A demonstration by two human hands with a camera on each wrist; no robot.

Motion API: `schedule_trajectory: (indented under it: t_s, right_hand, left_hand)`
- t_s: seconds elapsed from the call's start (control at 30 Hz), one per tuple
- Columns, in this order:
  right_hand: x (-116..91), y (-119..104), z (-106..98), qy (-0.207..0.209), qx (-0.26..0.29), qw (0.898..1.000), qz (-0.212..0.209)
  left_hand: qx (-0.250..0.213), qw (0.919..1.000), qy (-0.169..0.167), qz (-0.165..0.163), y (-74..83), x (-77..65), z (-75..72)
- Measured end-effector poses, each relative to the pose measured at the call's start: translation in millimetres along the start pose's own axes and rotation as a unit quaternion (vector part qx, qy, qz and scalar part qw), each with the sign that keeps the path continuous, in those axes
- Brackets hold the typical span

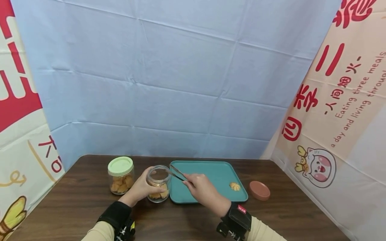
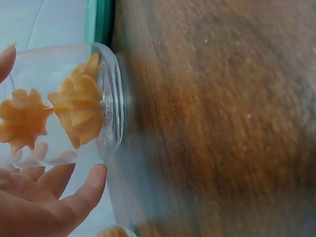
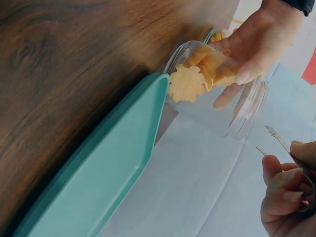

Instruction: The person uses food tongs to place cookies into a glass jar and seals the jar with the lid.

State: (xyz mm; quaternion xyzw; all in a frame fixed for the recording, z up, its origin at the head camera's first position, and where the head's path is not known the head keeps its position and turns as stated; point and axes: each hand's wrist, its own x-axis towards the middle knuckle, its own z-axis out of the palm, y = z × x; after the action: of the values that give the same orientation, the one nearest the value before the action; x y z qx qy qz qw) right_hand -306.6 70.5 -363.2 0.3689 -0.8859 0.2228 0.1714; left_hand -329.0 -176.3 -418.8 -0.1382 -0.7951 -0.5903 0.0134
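My left hand [image 1: 141, 188] grips an uncovered clear glass jar [image 1: 157, 180] around its side. Inside it, in the left wrist view, lie golden ridged cookies [image 2: 79, 111] near the base. Metal tongs [image 3: 279, 139] are held in my right hand [image 1: 205, 190], with their tips by the jar's mouth. In the right wrist view the tong tips are apart, and nothing shows between them. Right of the jar lies a teal tray [image 1: 208, 172], bearing one cookie [image 1: 235, 186] near its right end.
A second jar [image 1: 122, 184] of cookies, topped by a pale green lid [image 1: 120, 165], stands left of my left hand. To the tray's right, a round pink lid [image 1: 259, 190] lies on the dark wooden table [image 1: 289, 207]. Cloth backdrops [image 1: 181, 100] rise behind and beside the table.
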Motion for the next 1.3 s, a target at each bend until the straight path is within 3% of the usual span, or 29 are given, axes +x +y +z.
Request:
schedule_trajectory:
  t_s: [0.53,1.3]
  right_hand:
    - [-8,6,-7,-0.014,0.007,0.999,0.03]
    - [-13,9,-12,-0.022,0.013,0.999,0.042]
  left_hand:
    - [-0.005,0.9999,-0.011,-0.006,-1.9,1.2,0.5]
    - [-0.006,0.9998,-0.016,-0.007,-0.3,0.7,-1.4]
